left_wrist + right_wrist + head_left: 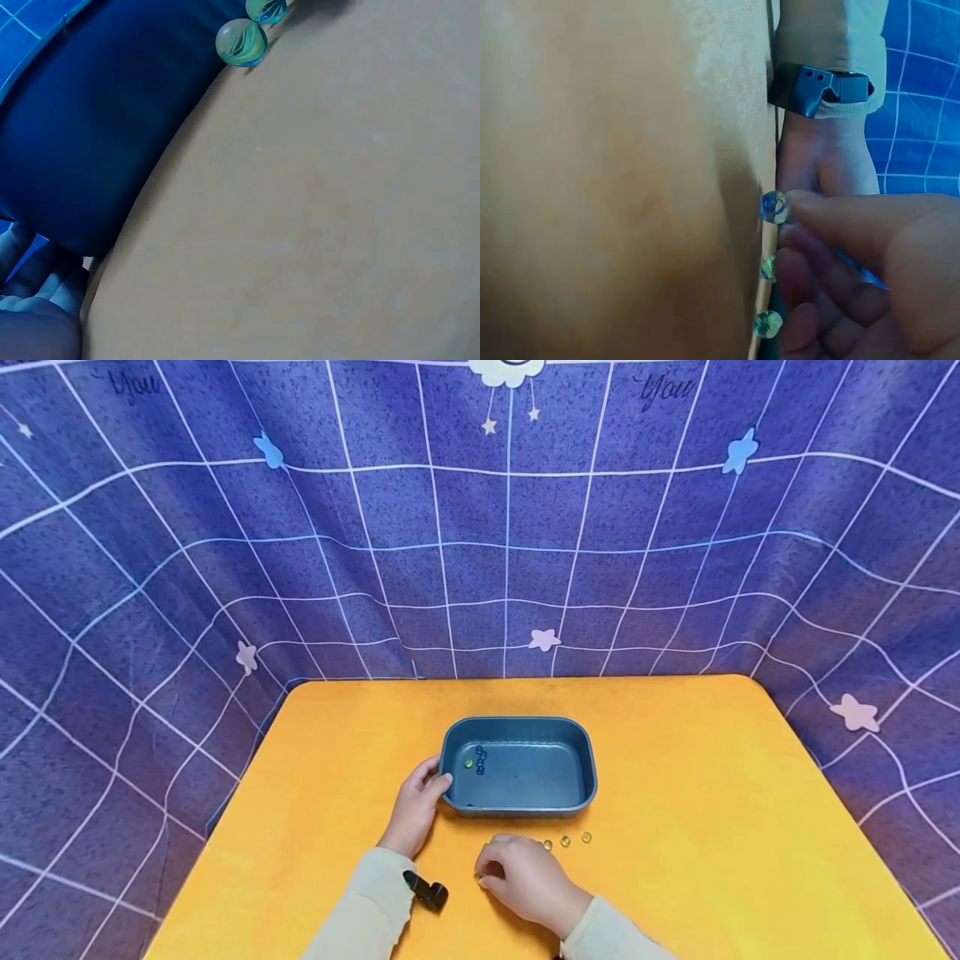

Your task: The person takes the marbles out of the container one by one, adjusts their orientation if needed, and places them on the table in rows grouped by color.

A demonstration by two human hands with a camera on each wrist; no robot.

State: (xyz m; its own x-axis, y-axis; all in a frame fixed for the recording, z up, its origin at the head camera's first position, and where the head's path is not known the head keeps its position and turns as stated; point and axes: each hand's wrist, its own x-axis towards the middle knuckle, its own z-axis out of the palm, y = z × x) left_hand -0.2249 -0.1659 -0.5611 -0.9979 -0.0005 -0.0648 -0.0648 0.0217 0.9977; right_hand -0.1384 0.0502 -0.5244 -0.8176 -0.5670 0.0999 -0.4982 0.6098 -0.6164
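Note:
A dark blue rectangular box (517, 810) stands on the yellow table. My left hand (415, 806) grips its left end, thumb over the rim and fingers outside; in the left wrist view those fingers (56, 281) lie against the wall. Inside, near the left end, are a green marble (468, 763) and several dark blue marbles (481, 761). In front of the box, my right hand (525, 877) pinches a clear swirled marble (775, 207) between thumb and fingertips, low over the table. Marbles (566, 841) lie in a row beyond that hand, partly hidden by it.
The yellow table (697, 827) extends to both sides of the box. A purple-blue cloth (480, 568) with white lines and stars hangs behind and around it. A black wrist mount (427, 892) is strapped over the left sleeve.

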